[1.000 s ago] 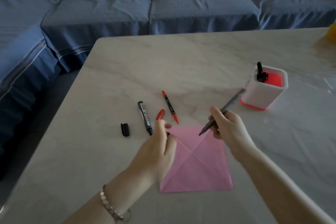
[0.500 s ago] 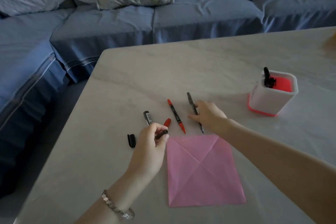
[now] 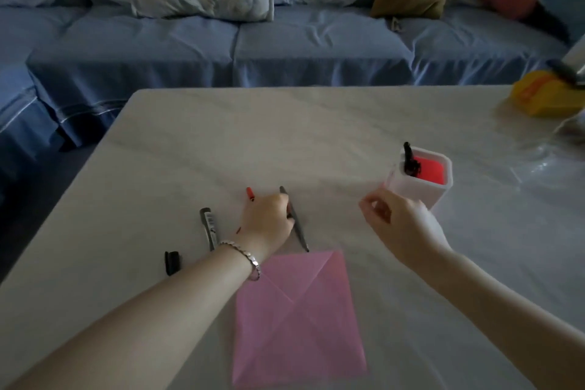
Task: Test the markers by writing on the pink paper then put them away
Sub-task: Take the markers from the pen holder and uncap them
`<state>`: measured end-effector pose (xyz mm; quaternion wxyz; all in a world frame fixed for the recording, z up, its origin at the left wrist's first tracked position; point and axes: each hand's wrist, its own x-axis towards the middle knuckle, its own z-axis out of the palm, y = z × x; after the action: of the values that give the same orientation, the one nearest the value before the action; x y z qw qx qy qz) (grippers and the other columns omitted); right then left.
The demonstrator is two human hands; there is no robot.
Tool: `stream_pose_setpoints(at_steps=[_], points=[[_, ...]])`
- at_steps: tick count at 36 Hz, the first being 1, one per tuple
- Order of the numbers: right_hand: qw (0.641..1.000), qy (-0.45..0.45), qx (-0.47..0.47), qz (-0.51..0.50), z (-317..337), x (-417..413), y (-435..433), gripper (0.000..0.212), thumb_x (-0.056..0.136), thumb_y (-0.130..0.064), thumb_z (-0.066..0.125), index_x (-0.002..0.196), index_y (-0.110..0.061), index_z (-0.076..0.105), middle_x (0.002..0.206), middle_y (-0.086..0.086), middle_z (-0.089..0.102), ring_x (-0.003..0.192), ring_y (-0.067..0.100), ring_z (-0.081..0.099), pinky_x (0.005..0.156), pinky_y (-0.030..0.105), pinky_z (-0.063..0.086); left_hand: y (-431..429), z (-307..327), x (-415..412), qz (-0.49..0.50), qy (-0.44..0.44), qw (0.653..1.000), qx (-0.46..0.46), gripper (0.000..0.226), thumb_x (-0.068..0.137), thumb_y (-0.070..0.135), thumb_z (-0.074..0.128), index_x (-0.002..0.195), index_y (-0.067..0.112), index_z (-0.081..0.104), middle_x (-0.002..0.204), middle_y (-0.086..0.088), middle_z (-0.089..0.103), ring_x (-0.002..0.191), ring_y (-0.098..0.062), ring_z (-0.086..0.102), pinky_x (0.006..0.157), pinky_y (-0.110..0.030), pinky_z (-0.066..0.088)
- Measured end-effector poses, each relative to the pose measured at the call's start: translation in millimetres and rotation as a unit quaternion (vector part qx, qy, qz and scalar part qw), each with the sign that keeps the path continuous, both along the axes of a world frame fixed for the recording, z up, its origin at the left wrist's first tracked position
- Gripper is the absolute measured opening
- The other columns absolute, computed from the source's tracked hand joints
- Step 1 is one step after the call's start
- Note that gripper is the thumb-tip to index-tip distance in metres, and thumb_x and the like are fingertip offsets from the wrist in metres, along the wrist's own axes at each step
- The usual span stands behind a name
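The pink paper (image 3: 297, 320) lies creased on the marble table (image 3: 285, 136) near its front. Just beyond it, my left hand (image 3: 269, 220) is curled down over a red marker (image 3: 250, 194), whose far end alone shows. Its fingertips are at a thin grey pen (image 3: 296, 225) lying alongside; what they hold is hidden. A black marker (image 3: 209, 228) and a loose black cap (image 3: 172, 263) lie to the left. My right hand (image 3: 402, 225) hovers with relaxed fingers and nothing in it, in front of the white holder (image 3: 421, 190), which has a black marker (image 3: 410, 161) in it.
A yellow object (image 3: 544, 98) and some clear plastic (image 3: 544, 155) sit at the table's far right. A blue sofa (image 3: 240, 44) with cushions runs along behind the table and round its left side.
My right hand laid the grey pen on the table, let go and drew back to the right. My left hand moved from beside the black marker across to the red marker and grey pen.
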<state>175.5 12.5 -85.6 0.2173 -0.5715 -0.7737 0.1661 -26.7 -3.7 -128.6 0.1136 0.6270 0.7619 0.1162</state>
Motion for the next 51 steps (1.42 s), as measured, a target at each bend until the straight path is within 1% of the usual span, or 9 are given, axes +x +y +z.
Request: stream_pose_setpoints(at_steps=[9,13,23,29,33,39,43,47,51], points=[[0.989,-0.026,0.025,-0.145,28.6,34.3,52.4,0.043,0.084,-0.044,0.058,0.119,-0.02,0.054,0.119,0.005,0.058,0.1,0.029,0.056,0.068,0.029,0.037,-9.8,-1.1,-2.6,-0.008,0.001,0.999,0.037,0.018,0.087,0.027,0.057,0.098,0.014,0.062,0.095,-0.004,0.069,0.094,-0.025,0.061,0.076,-0.032,0.044],[0.99,-0.039,0.031,-0.134,20.6,30.8,59.4,0.02,0.084,-0.036,0.056,0.096,-0.022,0.065,0.088,0.004,0.064,0.076,0.026,0.056,0.053,0.028,0.037,-23.3,15.7,-5.4,-0.007,-0.059,0.997,0.054,0.011,0.086,0.02,0.056,0.089,0.013,0.064,0.088,-0.005,0.067,0.089,-0.025,0.06,0.073,-0.031,0.044],[0.989,0.072,0.041,-0.122,19.2,46.4,52.7,0.012,0.08,-0.023,0.068,0.09,-0.017,0.066,0.084,0.002,0.062,0.076,0.02,0.051,0.057,0.029,0.033,-62.6,31.9,-8.7,-0.056,-0.154,0.983,0.08,0.008,0.084,0.01,0.058,0.082,0.012,0.066,0.076,-0.002,0.065,0.075,-0.019,0.061,0.069,-0.034,0.051],[0.973,0.109,0.186,-0.079,40.5,41.4,27.3,0.017,0.083,-0.021,0.064,0.092,-0.006,0.064,0.092,0.005,0.061,0.07,0.018,0.055,0.065,0.033,0.047,-74.2,34.3,-4.0,-0.044,-0.172,0.982,0.068,0.009,0.087,0.02,0.054,0.09,0.023,0.062,0.083,0.013,0.06,0.081,-0.002,0.056,0.069,-0.015,0.042],[0.936,0.199,0.289,0.013,51.2,21.2,-12.1,0.021,0.085,-0.022,0.06,0.094,-0.003,0.063,0.088,0.001,0.06,0.065,0.01,0.057,0.066,0.013,0.045,-77.7,38.0,0.0,-0.048,-0.223,0.971,0.07,0.005,0.086,0.022,0.058,0.087,0.023,0.063,0.078,0.013,0.063,0.077,-0.001,0.058,0.068,-0.011,0.043],[0.906,0.189,0.292,0.24,12.2,-15.8,-55.6,0.013,0.083,-0.015,0.063,0.094,-0.014,0.058,0.094,0.005,0.068,0.087,0.011,0.062,0.081,0.018,0.05,-81.7,53.3,11.9,0.043,-0.562,0.82,-0.099,0.038,0.095,0.038,0.036,0.09,0.014,0.065,0.079,0.0,0.072,0.074,-0.01,0.066,0.066,-0.027,0.052],[0.905,0.175,0.225,0.316,-19.5,-35.3,-74.4,0.012,0.089,-0.018,0.057,0.1,-0.014,0.059,0.105,0.004,0.067,0.093,0.011,0.062,0.082,0.02,0.05,-91.5,60.1,12.0,0.073,-0.639,0.756,-0.121,0.034,0.091,0.034,0.047,0.092,0.005,0.066,0.073,-0.002,0.065,0.068,-0.01,0.064,0.064,-0.026,0.054],[0.91,0.171,0.186,0.328,-34.3,-43.9,-84.1,0.015,0.088,-0.022,0.061,0.101,-0.016,0.061,0.113,-0.003,0.058,0.098,0.01,0.059,0.086,0.02,0.048,-97.9,51.5,7.7,0.133,-0.618,0.769,-0.093,0.025,0.094,0.02,0.047,0.084,0.002,0.062,0.073,-0.007,0.063,0.065,-0.011,0.065,0.066,-0.027,0.058],[0.949,0.226,0.027,0.221,-28.1,-42.9,-89.0,0.024,0.081,-0.044,0.061,0.1,-0.03,0.057,0.095,-0.016,0.061,0.086,-0.004,0.056,0.078,0.008,0.043,-103.4,43.0,-0.8,0.071,-0.504,0.859,-0.057,0.022,0.097,0.017,0.04,0.088,0.005,0.055,0.076,-0.005,0.064,0.065,-0.008,0.063,0.064,-0.017,0.053]])
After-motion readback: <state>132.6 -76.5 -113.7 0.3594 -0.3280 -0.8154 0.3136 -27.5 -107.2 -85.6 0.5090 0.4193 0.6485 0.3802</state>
